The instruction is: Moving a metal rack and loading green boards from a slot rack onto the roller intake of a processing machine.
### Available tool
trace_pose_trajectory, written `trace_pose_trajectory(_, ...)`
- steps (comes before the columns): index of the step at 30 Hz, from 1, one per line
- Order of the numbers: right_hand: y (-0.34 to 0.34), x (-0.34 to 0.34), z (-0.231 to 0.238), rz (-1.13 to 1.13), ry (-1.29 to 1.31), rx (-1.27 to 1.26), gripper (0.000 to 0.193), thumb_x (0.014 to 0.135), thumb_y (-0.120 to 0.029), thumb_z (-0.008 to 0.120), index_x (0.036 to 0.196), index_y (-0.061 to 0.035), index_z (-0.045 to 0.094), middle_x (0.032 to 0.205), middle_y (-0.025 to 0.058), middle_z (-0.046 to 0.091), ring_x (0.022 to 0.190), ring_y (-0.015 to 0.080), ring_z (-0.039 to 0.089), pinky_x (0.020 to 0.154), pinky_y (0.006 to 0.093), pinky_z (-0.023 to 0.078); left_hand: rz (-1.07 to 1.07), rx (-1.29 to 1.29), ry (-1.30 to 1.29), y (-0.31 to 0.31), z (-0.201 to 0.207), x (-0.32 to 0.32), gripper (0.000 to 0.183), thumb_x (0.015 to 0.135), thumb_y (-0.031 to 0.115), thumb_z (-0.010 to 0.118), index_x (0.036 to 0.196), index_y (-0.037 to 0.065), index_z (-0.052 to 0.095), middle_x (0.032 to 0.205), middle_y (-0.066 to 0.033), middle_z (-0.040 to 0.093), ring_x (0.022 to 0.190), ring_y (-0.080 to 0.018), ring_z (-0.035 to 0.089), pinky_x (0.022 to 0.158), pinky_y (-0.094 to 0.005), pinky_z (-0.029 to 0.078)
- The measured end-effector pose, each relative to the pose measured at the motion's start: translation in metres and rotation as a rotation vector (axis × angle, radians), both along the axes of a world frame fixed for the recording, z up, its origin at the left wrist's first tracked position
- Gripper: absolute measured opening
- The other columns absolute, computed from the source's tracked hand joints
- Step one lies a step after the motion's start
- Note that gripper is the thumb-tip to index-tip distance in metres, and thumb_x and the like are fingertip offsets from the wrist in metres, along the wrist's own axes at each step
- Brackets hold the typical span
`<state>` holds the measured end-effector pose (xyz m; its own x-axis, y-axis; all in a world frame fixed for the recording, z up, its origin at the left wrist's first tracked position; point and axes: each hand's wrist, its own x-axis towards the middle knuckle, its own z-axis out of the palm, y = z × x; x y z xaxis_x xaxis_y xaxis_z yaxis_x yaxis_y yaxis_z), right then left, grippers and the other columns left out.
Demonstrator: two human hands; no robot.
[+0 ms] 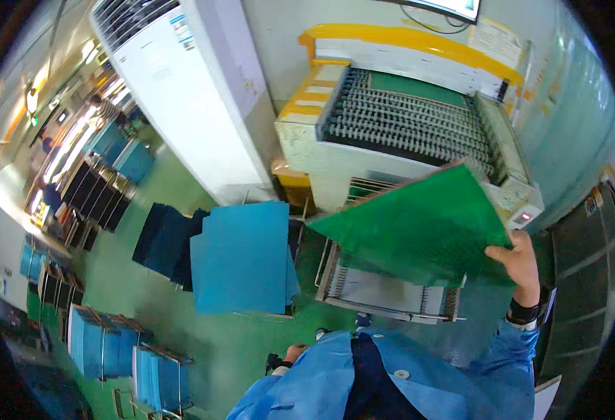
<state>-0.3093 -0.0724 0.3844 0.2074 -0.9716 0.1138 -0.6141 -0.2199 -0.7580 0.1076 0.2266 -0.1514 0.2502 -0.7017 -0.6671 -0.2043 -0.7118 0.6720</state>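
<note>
My right hand grips the right edge of a large green panel, thumb on its top face. The panel looks like a circuit board panel with a coppery far edge. It is tilted, and its left corner reaches out over a slotted metal rack below. Part of that rack is hidden under the panel. My left hand hangs low beside my body, away from the panel; its fingers are too small to make out. Left of the rack lies a stack of blue sheets.
Ahead stands a roller conveyor machine with yellow tape, another green panel at its far end. A tall white air conditioner stands left of it. Dark sheets and racks of blue sheets stand at left. Clear plastic curtain hangs right.
</note>
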Motion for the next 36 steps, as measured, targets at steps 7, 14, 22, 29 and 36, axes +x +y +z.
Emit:
trace_pose_trajectory(7,-0.023,-0.040,-0.018,-0.317,-0.932,0.000,0.029,0.076,-0.017,0.062,0.101,-0.0014,0.057,0.091,0.0037,0.060,0.080,0.0155,0.056,0.074,0.0291,0.043,-0.146,0.077,-0.104,-0.038,0.014,0.000,0.045,0.070,0.038,0.066,0.095,0.001,0.063,0.096,-0.0155,0.062,0.090,-0.0250,0.060,0.078,-0.0317,0.046)
trace_pose_trajectory(14,-0.076,-0.014,-0.052,-0.001,-1.534,0.262,0.030,0.081,-0.010,0.053,0.111,-0.0046,0.050,0.109,0.0091,0.055,0.100,0.0255,0.052,0.086,0.0410,0.041,-0.026,0.029,-0.214,-0.038,0.034,-0.007,0.043,0.072,0.036,0.065,0.099,0.002,0.061,0.095,-0.0136,0.063,0.089,-0.0245,0.060,0.075,-0.0337,0.046)
trace_pose_trajectory(22,-0.145,-0.003,-0.121,-0.195,-1.596,0.380,0.022,0.078,-0.007,0.056,0.099,-0.0035,0.053,0.097,0.0092,0.058,0.092,0.0247,0.055,0.080,0.0396,0.045,-0.003,0.021,-0.146,-0.031,0.015,-0.002,0.040,0.074,0.034,0.061,0.098,0.002,0.061,0.095,-0.0179,0.062,0.089,-0.0277,0.059,0.075,-0.0346,0.046)
trace_pose_trajectory(29,-0.216,0.007,-0.174,-0.253,-1.764,0.511,0.013,0.078,-0.003,0.056,0.090,-0.0052,0.054,0.094,0.0072,0.057,0.086,0.0229,0.055,0.082,0.0390,0.043,0.053,0.085,-0.275,-0.016,0.000,-0.010,0.038,0.075,0.034,0.057,0.095,0.003,0.063,0.088,-0.0172,0.063,0.085,-0.0301,0.060,0.072,-0.0357,0.046)
trace_pose_trajectory(36,-0.267,0.036,-0.196,-0.434,-1.898,0.476,0.012,0.080,-0.003,0.054,0.092,-0.0036,0.052,0.093,0.0093,0.056,0.088,0.0235,0.053,0.081,0.0376,0.044,0.248,0.088,-0.198,0.003,-0.029,-0.010,0.037,0.076,0.034,0.057,0.093,0.001,0.063,0.084,-0.0164,0.064,0.078,-0.0277,0.062,0.069,-0.0332,0.047)
